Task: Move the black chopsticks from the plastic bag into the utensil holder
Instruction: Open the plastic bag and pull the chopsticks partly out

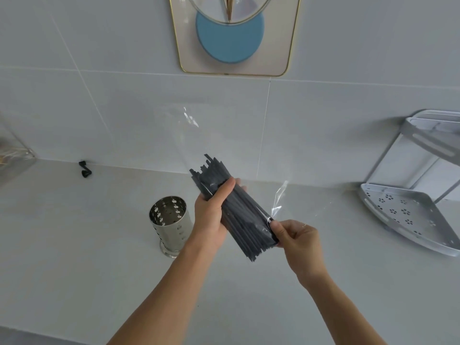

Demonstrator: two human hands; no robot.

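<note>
Holding: we had the black chopsticks (234,207) up in the air as one fat bunch, over the counter (74,245).
Left hand: our left hand (211,215) was wrapped round the top half of the bunch, thumb on the front, w/ the bag film under it.
Right hand: our right hand (296,237) pinched the low end of the bunch, fingers curled on the sticks and the clear film there.
Bag: the plastic bag (189,135) was see-through and loose. It stuck up past the top ends and flapped out on the right side too. We could not tell if the sticks were partly out or all in.
Holder: the utensil holder (169,220) was a shiny metal cup w/ holes, standing up, just left of our left hand. We saw no sticks in it.
Done: bunch picked up, we think. Nothing moved over yet.
Left to do: get the sticks out of the bag, then drop them in the cup. Approx. the start of the job.
Other stuff: a metal corner shelf (408,215) sat far right, a small black hook (85,169) by the wall.
</note>
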